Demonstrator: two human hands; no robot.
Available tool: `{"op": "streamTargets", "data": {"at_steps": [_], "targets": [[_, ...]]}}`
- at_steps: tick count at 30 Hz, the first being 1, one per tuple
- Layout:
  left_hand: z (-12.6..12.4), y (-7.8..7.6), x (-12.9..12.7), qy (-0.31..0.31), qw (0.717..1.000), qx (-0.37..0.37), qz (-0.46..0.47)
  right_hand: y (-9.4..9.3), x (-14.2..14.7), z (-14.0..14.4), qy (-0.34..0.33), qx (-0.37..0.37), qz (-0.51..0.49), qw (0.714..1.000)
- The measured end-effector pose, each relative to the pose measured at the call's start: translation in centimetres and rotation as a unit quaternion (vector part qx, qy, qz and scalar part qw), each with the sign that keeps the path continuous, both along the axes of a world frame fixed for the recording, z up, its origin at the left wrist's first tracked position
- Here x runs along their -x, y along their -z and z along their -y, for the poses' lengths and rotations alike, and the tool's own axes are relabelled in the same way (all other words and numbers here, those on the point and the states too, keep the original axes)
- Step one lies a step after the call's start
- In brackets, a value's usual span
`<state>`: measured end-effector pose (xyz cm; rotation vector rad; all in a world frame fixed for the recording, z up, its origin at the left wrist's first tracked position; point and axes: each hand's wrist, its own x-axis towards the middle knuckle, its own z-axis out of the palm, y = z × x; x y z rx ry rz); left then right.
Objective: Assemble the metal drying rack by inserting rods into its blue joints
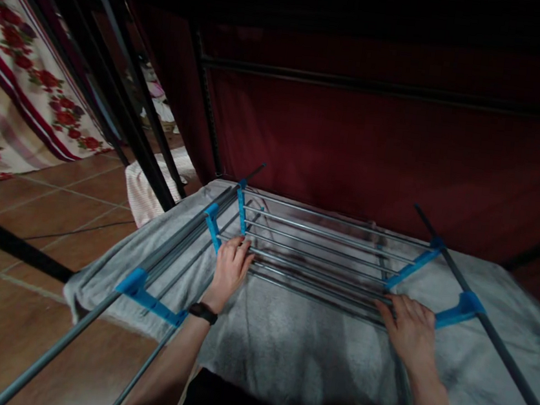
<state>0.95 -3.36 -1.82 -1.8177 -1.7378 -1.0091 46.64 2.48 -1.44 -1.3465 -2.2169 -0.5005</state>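
A metal drying rack [324, 241] with grey rails and blue plastic joints stands in front of me. A grey towel [311, 357] is draped over its near rails and hangs on both sides. My left hand [230, 268] lies flat on the towel's far edge at the left, fingertips touching a rail. My right hand [409, 327] presses on the same edge at the right, beside a blue joint [460, 309]. A black band [203, 312] sits on my left wrist. Neither hand grips anything that I can see.
A dark red curtain [378, 150] hangs behind the rack. Black metal bars [116, 100] lean at the left. A floral cloth [15, 82] hangs at the far left above a terracotta tile floor [8, 316]. A pale striped cloth [147, 192] lies beside the rack.
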Motion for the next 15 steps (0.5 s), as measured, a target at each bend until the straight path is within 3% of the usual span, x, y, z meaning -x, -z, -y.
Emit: {"op": "streamTargets", "data": {"at_steps": [3, 7, 15], "targets": [[0.9, 1.5, 0.7, -0.04, 0.997, -0.026, 0.061, 0.2, 0.0, -0.1, 0.001, -0.008, -0.004, 1.0], [1.8, 2.6, 1.6, -0.051, 0.995, -0.009, 0.088, 0.5, -0.1, -0.2, 0.003, -0.016, -0.005, 1.0], [1.2, 1.9, 1.4, -0.074, 0.995, 0.02, 0.064, 0.7, 0.0, -0.1, -0.001, -0.015, -0.022, 1.0]]}}
